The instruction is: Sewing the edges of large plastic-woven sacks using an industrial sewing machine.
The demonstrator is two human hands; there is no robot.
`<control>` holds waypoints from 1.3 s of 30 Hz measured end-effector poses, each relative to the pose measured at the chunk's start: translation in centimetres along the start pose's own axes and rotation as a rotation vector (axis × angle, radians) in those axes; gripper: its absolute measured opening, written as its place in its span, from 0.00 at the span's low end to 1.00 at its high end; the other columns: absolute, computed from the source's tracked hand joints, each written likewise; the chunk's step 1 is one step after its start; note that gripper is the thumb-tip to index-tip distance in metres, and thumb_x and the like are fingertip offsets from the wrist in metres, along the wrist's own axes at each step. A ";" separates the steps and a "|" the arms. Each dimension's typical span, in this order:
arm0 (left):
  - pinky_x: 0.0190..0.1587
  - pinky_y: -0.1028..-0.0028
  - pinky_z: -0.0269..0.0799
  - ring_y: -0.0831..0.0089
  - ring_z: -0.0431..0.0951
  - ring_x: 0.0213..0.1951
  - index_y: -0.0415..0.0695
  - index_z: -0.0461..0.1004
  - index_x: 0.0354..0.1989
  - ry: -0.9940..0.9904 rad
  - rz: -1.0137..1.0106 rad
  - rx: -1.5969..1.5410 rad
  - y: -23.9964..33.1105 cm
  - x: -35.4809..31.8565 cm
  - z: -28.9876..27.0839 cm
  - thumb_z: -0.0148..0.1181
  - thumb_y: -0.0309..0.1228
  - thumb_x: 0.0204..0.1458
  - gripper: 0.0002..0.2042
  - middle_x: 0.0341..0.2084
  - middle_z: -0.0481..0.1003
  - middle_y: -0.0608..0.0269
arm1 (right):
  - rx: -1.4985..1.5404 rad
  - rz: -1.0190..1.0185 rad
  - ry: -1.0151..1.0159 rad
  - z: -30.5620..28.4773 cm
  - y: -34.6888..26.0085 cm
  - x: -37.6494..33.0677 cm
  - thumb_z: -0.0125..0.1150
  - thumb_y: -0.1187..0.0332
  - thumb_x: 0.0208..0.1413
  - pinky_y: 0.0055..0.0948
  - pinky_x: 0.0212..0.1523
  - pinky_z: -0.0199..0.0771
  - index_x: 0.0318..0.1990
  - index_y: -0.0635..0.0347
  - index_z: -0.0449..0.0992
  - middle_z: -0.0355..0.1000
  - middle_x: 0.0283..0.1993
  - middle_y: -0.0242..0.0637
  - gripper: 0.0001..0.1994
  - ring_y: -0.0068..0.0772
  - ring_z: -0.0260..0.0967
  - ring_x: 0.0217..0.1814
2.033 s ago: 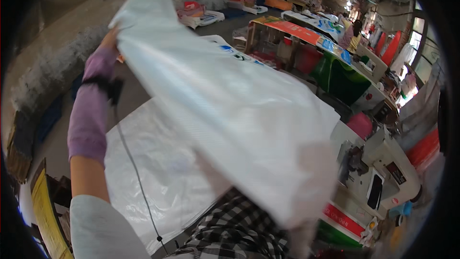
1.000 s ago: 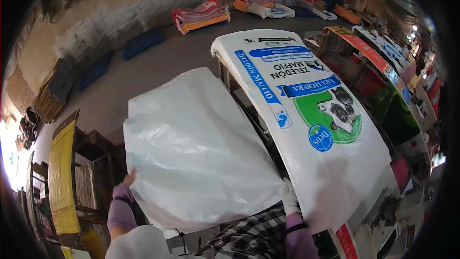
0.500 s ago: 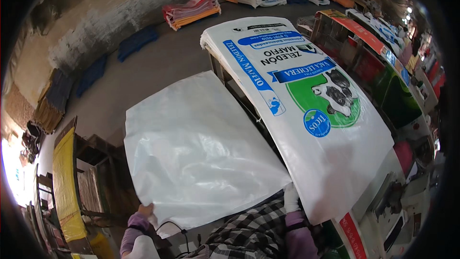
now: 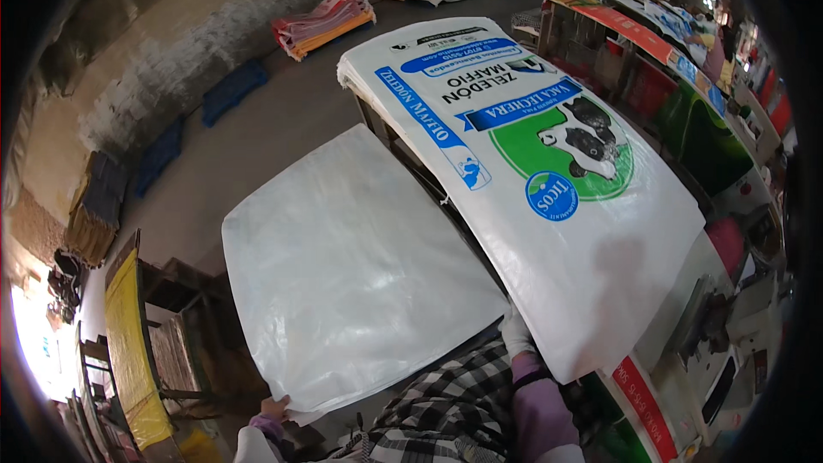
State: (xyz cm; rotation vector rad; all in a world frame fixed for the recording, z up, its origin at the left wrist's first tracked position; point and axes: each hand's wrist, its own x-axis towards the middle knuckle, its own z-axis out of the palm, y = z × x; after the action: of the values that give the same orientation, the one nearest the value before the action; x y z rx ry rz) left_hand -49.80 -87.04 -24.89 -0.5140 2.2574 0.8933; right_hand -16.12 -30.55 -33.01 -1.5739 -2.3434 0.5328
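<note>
A plain white plastic sack (image 4: 360, 266) is spread out flat in front of me, glossy and lightly creased. At its near left corner, my left hand (image 4: 276, 409) pinches the edge between thumb and fingers. My right hand (image 4: 516, 333), in a white glove, is closed at the near right corner, its fingertips partly hidden. Right beside that hand lies a pile of white sacks (image 4: 566, 249), the top one printed with a cow's head on a green disc and blue bands. The plain sack's right edge runs along the side of this pile.
The pile rests on a wooden frame (image 4: 386, 129). Folded red and orange sacks (image 4: 326, 24) and blue bundles (image 4: 234, 93) lie along the wall. A yellow-covered rack (image 4: 133, 351) stands at left. More sack-laden tables (image 4: 617, 30) and a grey machine (image 4: 716, 326) are at right.
The plain sack has been pulled flatter and smoother, its near left corner shifting slightly down and right with my left hand. My right hand stays at its corner. The whole view has shifted a little.
</note>
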 end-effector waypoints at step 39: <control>0.25 0.73 0.71 0.73 0.76 0.19 0.39 0.79 0.28 -0.982 1.965 0.629 34.5 -40.9 43.6 0.65 0.27 0.41 0.06 0.18 0.77 0.62 | 0.839 -0.040 0.381 -30.4 -3.4 -15.6 0.57 0.68 0.56 0.30 0.38 0.73 0.39 0.63 0.78 0.75 0.33 0.42 0.09 0.39 0.74 0.34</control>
State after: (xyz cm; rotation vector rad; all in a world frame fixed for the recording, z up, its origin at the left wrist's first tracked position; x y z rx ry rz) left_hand -21.39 -27.30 -5.13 2.1907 1.2756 0.6954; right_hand -0.41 -41.58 -4.49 -1.0927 -1.5419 0.9456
